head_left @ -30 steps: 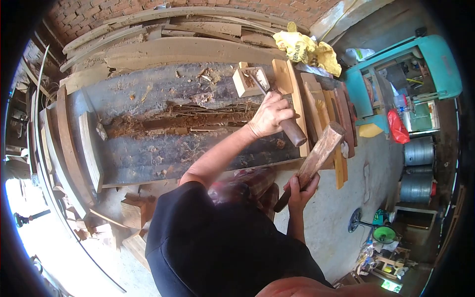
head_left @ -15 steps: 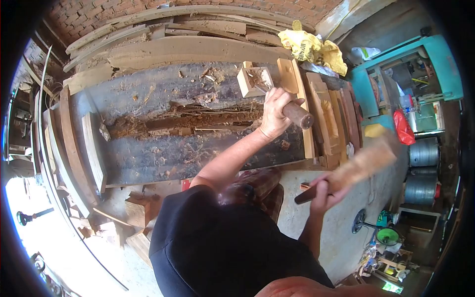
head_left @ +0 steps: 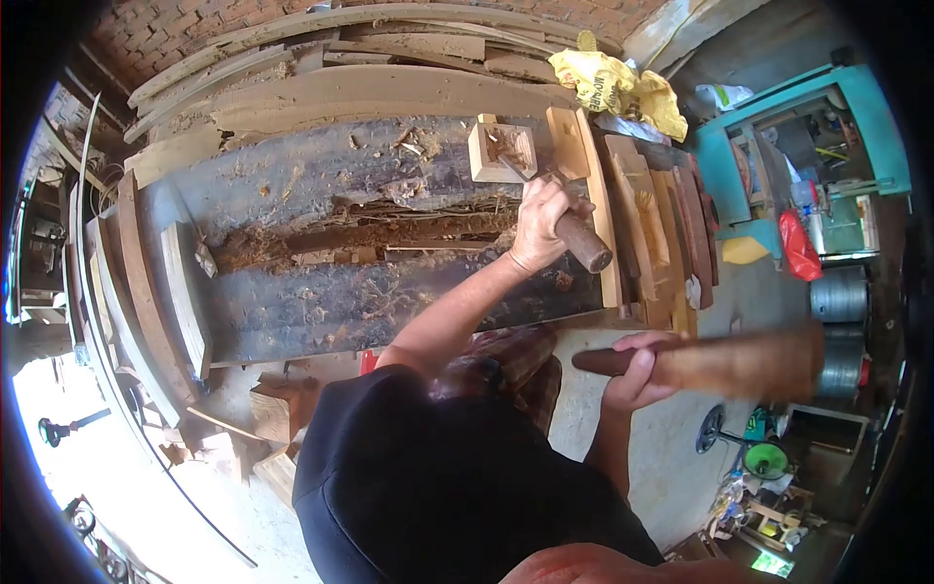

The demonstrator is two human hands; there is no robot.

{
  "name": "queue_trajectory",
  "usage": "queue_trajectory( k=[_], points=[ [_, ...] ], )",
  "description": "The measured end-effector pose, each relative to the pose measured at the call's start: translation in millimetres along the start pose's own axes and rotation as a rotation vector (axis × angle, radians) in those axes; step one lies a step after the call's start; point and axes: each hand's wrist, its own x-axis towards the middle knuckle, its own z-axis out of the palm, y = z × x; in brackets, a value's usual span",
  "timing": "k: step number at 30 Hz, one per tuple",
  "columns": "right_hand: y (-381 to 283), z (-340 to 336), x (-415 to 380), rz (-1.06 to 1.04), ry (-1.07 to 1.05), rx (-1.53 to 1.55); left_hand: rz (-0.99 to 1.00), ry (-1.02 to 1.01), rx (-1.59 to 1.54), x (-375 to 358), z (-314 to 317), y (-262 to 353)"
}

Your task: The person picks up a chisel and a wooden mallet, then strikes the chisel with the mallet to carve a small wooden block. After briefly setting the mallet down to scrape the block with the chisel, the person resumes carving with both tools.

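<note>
My left hand [head_left: 541, 222] is closed round a chisel [head_left: 584, 241] with a thick brown wooden handle. Its metal blade reaches up and left to a small hollowed wooden block [head_left: 500, 154], where wood chips lie in the recess. The block sits on the dark, worn workbench [head_left: 292, 316]. Lower right, my right hand [head_left: 640, 373] grips the narrow end of a wooden mallet [head_left: 744, 364]. The mallet's broad end points right and is blurred by motion, away from the chisel.
Wooden pieces [head_left: 642, 219] stand along the bench's right end, with a yellow bag [head_left: 608, 83] behind. Long curved boards [head_left: 321, 94] line the back. A teal cabinet [head_left: 715, 175], metal drums [head_left: 839, 297] and a fan [head_left: 764, 460] stand at the right.
My right hand has swung the mallet down and to the right, further from the chisel. My left hand stays nearly in place, still holding the chisel.
</note>
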Motion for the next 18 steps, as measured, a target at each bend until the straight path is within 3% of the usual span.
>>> queue_trajectory(
  k=[2,4,6,8,10,12,14,16,17,18],
  points=[
    [5,4,-7,-0.044,-0.068,-0.103,0.007,0.007,-0.005,-7,3,-4],
    [42,20,-48,0.171,-0.208,-0.37,-0.035,-0.042,-0.048,-15,3,-6],
    [11,36,-40,0.401,-0.079,-0.273,0.004,-0.069,-0.035,-18,-4,-10],
    [-7,28,-29,0.481,0.008,-0.139,0.112,-0.169,0.015,-25,-5,-13],
    [-9,18,-34,0.585,0.111,-0.018,0.046,-0.121,-0.004,-23,-4,-12],
    [3,8,-31,0.022,0.02,0.094,0.02,-0.083,-0.04,-22,1,-15],
    [0,19,-39,0.072,-0.038,0.05,0.031,-0.098,-0.052,-22,1,-15],
    [31,29,-69,0.481,-0.207,-0.309,0.038,-0.106,-0.064,-31,1,-16],
    [33,24,-77,0.612,-0.172,-0.212,0.046,-0.203,-0.049,-38,-1,-21],
    [34,20,-74,0.598,-0.172,-0.206,0.054,-0.29,-0.027,-38,-2,-24]
  ],
)
